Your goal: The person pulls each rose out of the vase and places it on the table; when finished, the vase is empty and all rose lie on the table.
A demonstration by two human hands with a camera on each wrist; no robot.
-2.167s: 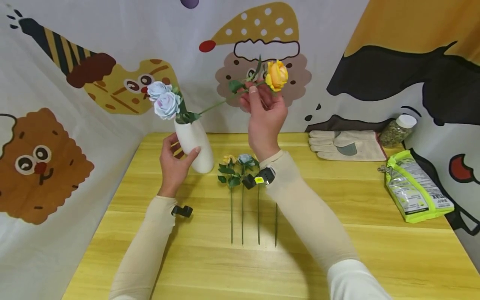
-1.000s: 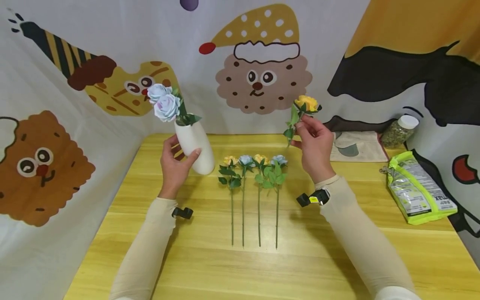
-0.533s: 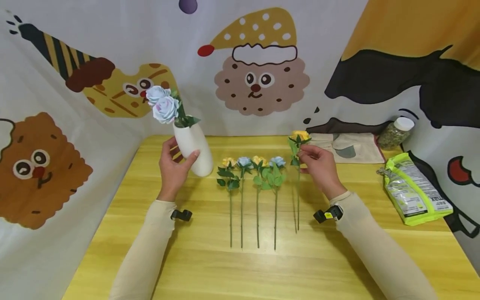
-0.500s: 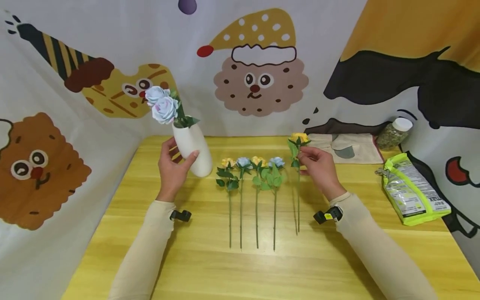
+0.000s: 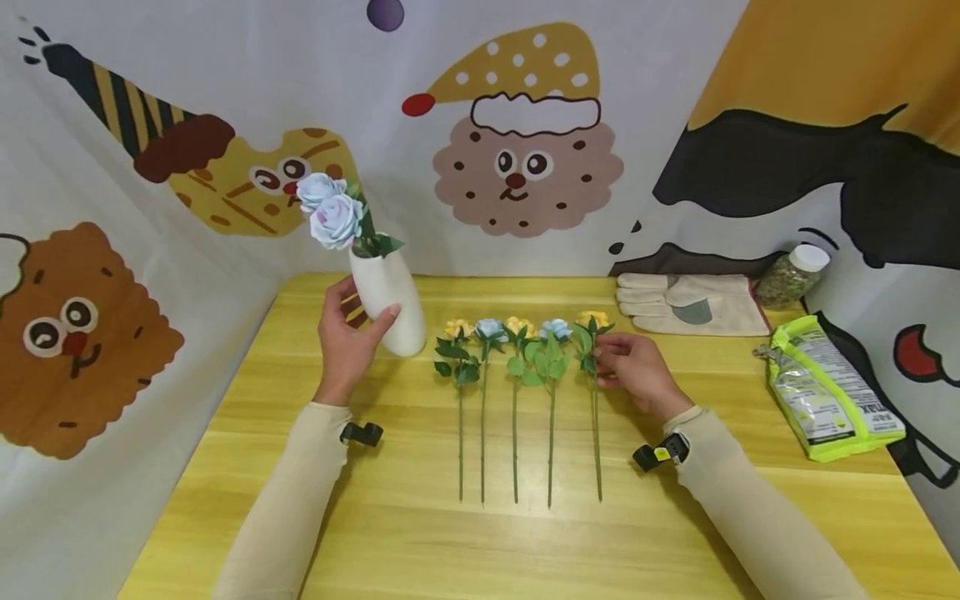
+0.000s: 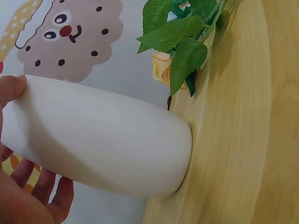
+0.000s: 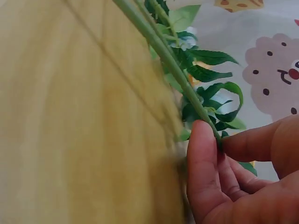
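White and smooth, the rounded vase point(image 5: 397, 315) is gripped by the left hand point(image 5: 348, 346); the slender stem point(image 5: 597, 450) of a ruffled yellow rose point(image 5: 593, 320) is pinched by the right hand point(image 5: 640, 371).

Beige sleeves point(image 5: 288, 496), black wrist cameras point(image 5: 362, 433), yellow label point(image 5: 662, 454)

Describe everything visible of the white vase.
The white vase is smooth, plain and rounded, tapering toward its base; it looks ceramic. It stands base-down on the table, left of the row of flowers; whether it tilts slightly is unclear. Two pale blue roses with green leaves emerge from its mouth. The left hand grips its side.
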